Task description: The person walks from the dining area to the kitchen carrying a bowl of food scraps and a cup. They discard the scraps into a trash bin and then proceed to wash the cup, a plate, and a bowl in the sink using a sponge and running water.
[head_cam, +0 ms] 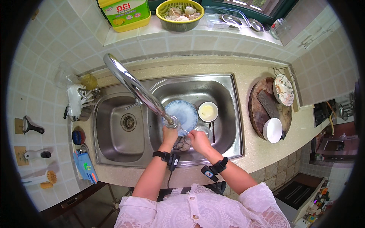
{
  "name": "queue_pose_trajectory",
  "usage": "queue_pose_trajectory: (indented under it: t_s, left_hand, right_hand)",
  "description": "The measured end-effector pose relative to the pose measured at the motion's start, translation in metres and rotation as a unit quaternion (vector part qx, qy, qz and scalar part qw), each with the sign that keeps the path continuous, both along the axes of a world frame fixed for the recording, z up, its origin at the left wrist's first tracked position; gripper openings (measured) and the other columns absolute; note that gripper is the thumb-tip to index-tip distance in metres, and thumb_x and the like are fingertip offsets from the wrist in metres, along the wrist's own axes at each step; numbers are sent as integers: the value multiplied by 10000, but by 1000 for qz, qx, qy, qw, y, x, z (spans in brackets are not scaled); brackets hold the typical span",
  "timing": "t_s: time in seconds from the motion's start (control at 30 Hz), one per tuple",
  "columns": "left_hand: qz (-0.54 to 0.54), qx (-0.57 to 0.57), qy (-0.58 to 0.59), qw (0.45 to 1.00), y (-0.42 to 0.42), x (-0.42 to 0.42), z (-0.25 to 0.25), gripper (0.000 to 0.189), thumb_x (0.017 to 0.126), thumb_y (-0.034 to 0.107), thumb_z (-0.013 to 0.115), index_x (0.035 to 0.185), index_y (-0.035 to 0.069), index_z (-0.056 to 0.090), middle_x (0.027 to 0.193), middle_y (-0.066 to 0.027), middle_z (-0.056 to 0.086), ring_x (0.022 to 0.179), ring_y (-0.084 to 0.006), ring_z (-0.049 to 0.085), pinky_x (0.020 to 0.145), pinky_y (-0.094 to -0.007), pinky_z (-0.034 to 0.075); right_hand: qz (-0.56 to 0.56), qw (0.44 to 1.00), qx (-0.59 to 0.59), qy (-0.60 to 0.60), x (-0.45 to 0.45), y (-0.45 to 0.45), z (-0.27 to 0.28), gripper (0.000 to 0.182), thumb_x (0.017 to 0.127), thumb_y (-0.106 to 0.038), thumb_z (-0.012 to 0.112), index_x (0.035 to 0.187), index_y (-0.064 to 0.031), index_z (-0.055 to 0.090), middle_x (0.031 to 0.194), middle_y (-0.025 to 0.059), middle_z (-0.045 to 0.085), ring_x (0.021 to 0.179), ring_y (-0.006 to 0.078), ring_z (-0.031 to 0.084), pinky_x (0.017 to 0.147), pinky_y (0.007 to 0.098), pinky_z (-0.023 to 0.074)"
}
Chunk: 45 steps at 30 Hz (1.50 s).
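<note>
Both my hands are over the right basin of a steel sink (pixel 238 114), below a chrome faucet (pixel 134 85). My left hand (pixel 170 134) is under the faucet head, near a blue-rimmed plate (pixel 185 114); the faucet partly covers it, so its grip is unclear. Fingers of my right hand (pixel 198 139) pinch the end of a thin, pale utensil (pixel 184 129), whose other end reaches the faucet head. To the right of the plate sits a small white bowl (pixel 208 111) with yellowish liquid. Dark chopsticks (pixel 213 132), a clear round dish (pixel 203 130) and a greyish crumpled item (pixel 182 144) lie lower in the basin.
A round wooden board (pixel 256 114) on the right counter bears a cleaver (pixel 267 103), a white bowl (pixel 273 130) and a patterned bowl (pixel 283 90). Blue gloves (pixel 85 166) lie left of the sink. A yellow basket (pixel 179 24) with garlic stands on the sill.
</note>
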<state>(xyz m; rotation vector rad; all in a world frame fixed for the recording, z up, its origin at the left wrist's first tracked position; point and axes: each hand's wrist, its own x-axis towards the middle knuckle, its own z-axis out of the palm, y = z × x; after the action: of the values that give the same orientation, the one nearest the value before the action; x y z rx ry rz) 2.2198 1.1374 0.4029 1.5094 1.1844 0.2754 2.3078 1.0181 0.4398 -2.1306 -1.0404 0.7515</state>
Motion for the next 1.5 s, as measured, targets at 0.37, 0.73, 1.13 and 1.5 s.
queue_pose_trajectory:
  t_s: [0.37, 0.73, 1.13, 1.5]
  left_hand:
    - [95, -313, -296, 897, -22, 2, 10, 175, 859, 180, 488, 868, 14, 544, 927, -158, 601, 800, -185, 581, 668, -284, 465]
    - [51, -7, -94, 994, -6, 5, 11, 132, 691, 90, 649, 793, 21, 599, 681, -62, 601, 629, -159, 567, 590, -295, 441]
    - [70, 74, 28, 994, 28, -47, -44, 189, 734, 94, 545, 893, -3, 580, 748, -109, 602, 689, -180, 568, 618, -299, 429]
    - [151, -334, -28, 930, 8, -53, -138, 251, 803, 135, 503, 1006, 14, 417, 865, -123, 539, 800, -270, 588, 632, -358, 520]
  right_hand:
    - [-35, 910, 82, 404, 5, 11, -23, 241, 849, -43, 420, 1043, -28, 563, 613, -34, 457, 545, 44, 383, 480, 188, 317]
    - [27, 984, 32, 171, 23, -21, -10, 251, 798, -20, 449, 1013, -28, 578, 608, 35, 488, 538, 125, 447, 541, 277, 397]
    - [84, 967, 130, -204, 19, -22, -1, 437, 596, 35, 528, 1015, -75, 580, 764, 96, 482, 790, 261, 498, 675, 356, 428]
    - [-28, 979, 45, -197, 68, -127, 37, 381, 665, 64, 511, 1017, -62, 581, 780, 124, 499, 751, 265, 525, 653, 337, 441]
